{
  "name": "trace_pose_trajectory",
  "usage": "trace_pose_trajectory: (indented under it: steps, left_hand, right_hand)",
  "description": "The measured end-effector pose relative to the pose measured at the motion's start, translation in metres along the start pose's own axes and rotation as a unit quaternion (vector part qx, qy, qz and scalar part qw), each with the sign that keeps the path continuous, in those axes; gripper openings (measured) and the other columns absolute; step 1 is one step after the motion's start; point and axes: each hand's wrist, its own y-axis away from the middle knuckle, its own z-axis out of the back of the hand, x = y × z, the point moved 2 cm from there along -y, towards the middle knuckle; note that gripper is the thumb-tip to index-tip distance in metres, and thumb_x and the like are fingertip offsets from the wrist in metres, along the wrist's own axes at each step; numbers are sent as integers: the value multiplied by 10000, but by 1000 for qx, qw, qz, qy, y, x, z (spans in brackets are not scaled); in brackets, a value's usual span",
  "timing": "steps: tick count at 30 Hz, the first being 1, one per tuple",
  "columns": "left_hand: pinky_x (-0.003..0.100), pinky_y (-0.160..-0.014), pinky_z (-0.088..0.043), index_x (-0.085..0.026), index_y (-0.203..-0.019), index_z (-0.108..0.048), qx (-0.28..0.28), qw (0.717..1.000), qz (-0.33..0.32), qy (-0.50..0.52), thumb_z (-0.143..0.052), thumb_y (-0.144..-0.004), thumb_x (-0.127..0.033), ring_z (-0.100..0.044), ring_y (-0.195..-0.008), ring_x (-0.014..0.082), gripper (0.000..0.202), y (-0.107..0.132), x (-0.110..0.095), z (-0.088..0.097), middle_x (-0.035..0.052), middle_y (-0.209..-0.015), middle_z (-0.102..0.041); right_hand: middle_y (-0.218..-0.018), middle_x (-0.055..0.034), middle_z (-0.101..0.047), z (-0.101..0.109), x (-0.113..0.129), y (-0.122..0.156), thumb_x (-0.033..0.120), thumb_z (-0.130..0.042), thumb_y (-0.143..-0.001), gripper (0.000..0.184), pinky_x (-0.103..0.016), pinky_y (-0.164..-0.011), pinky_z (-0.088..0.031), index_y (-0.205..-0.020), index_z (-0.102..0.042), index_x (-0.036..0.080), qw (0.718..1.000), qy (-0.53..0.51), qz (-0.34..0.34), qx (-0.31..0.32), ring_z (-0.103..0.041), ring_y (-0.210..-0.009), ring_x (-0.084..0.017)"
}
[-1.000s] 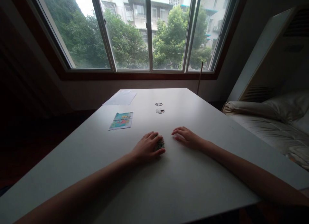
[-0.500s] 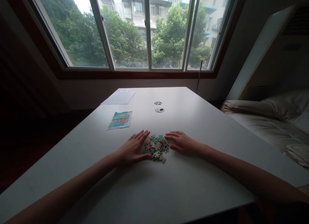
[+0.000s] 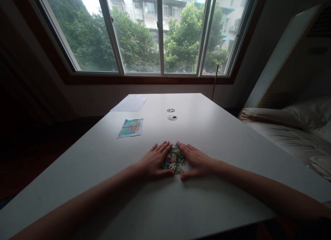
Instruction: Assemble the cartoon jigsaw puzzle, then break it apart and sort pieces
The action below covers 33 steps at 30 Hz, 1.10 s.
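Note:
A small heap of colourful jigsaw pieces lies on the white table in front of me. My left hand rests flat on the table against the heap's left side, fingers stretched out. My right hand lies flat against the heap's right side, fingers also extended. The two hands cup the pile between them, their fingertips nearly meeting at the far end. Neither hand grips a piece.
A colourful picture card lies on the table to the far left. A white sheet of paper sits further back. Two round cable ports are in the tabletop's middle. A bed with light bedding stands to the right.
A second ago my left hand covered the pieces. It then spread them out, and now both hands have pushed inward, squeezing the pieces into a tighter heap.

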Motion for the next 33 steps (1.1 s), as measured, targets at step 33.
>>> trace_pose_trajectory:
  steps: [33]
  left_hand:
    - [374,-1000,-296,-135,-1175,-439,-203,950,219,-92,-324,-873,-460,-366,-1205,242,458,-13,48,22,130,-1292,-431]
  right_hand:
    - [-1437,-126,-186,19,-16,7,617,-501,-715,916,-417,-1089,-120,-1402,-113,153,997,-8,49,50,-157,-1321,-264]
